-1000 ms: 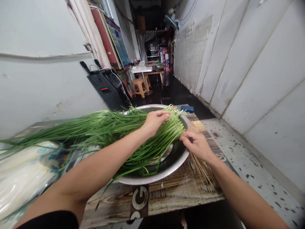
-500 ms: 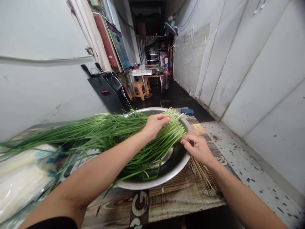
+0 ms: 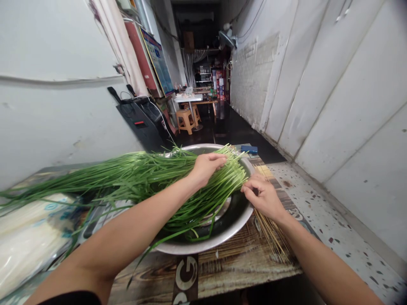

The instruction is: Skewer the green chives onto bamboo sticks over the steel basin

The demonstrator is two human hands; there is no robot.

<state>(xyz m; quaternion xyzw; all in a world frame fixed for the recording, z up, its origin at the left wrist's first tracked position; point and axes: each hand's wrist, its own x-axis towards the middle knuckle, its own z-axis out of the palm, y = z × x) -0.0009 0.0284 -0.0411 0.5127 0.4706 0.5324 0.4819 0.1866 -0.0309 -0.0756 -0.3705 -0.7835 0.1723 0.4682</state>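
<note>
A large heap of green garlic chives (image 3: 152, 173) lies across a round metal basin (image 3: 237, 224), its long leaves trailing over the left side and its pale stem ends pointing right. My left hand (image 3: 208, 167) rests on the heap near those pale ends, thumb and fingers closed on some stems. At the basin's right rim, my right hand (image 3: 260, 192) is closed in a pinch at the tips of the lowest stem ends. Its fingertips partly hide what they grip. Under and beside my right wrist lie several thin bamboo skewers (image 3: 270, 237).
The basin stands on a wood-patterned table (image 3: 241, 262). A plastic bag of white contents (image 3: 32, 237) lies at left, and a blue box-like item (image 3: 249, 149) sits behind the basin. Farther off are a black machine (image 3: 143, 120), a white table (image 3: 189, 98) and orange stools (image 3: 185, 120).
Almost nothing differs. Both hands keep their places on the chives, and the view has shifted very slightly.
</note>
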